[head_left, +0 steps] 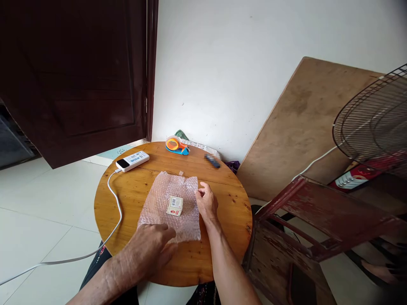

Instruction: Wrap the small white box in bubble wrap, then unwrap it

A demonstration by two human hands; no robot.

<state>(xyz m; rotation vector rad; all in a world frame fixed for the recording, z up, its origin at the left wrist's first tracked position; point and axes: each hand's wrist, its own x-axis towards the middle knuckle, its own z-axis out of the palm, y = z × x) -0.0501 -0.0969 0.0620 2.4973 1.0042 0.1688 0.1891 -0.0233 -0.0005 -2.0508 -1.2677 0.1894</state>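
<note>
Both hands rest on a sheet of bubble wrap (170, 205) spread on the round wooden table (229, 199). Left hand (152, 248) lies palm down on the near edge, its fingertips partly hidden, gripping nothing. Right hand (206, 201) pinches or presses the right edge; which, I cannot tell. A small printed box (174, 206) sits mid-sheet between them. Farther back lie a white power bank (132, 161) with its cable, an orange tape dispenser (176, 145) and a blurred dark object (212, 161).
</note>
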